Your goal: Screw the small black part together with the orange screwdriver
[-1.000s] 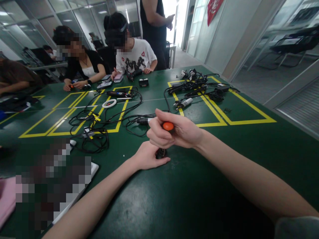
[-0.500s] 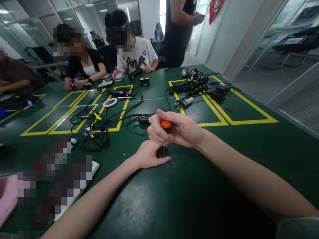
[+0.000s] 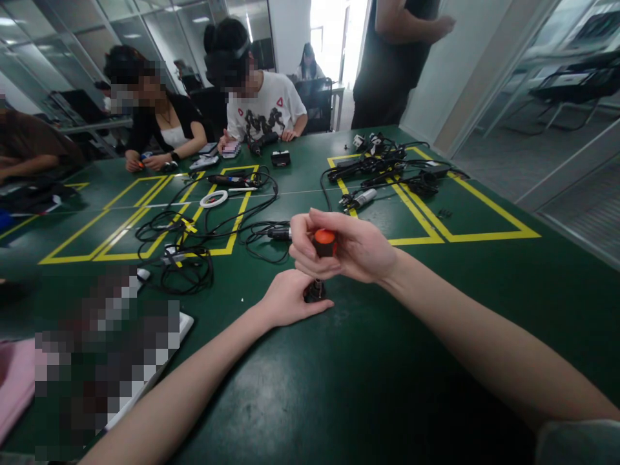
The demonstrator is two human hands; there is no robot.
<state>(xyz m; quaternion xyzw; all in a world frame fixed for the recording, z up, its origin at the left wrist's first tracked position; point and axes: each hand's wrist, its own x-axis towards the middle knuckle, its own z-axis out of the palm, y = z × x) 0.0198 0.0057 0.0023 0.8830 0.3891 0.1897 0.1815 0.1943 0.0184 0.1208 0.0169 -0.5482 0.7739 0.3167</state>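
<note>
My right hand [image 3: 343, 248] is closed around the orange-and-black handle of a screwdriver [image 3: 325, 240], held upright with its shaft pointing down. Just below it, my left hand [image 3: 293, 298] rests on the green table [image 3: 271, 400]. Its fingers and thumb curl round a small dark round part [image 3: 316, 292], steadying it on the tabletop. The screwdriver's shaft reaches down to this part. My right hand hides some of the shaft and some of my left fingers, so the exact contact at the tip cannot be made out.
Black cables [image 3: 184, 265] lie coiled ahead on the left, near a white ring [image 3: 214, 199]. More tools and cables [image 3: 372, 165] are piled at the far right inside yellow tape outlines. Blurred flat objects [image 3: 145, 361] lie at the left. Other people sit across the table.
My right hand has shifted very slightly to the right, and the screwdriver handle has turned a little in it. My left hand stays in place. A standing person behind moved right.
</note>
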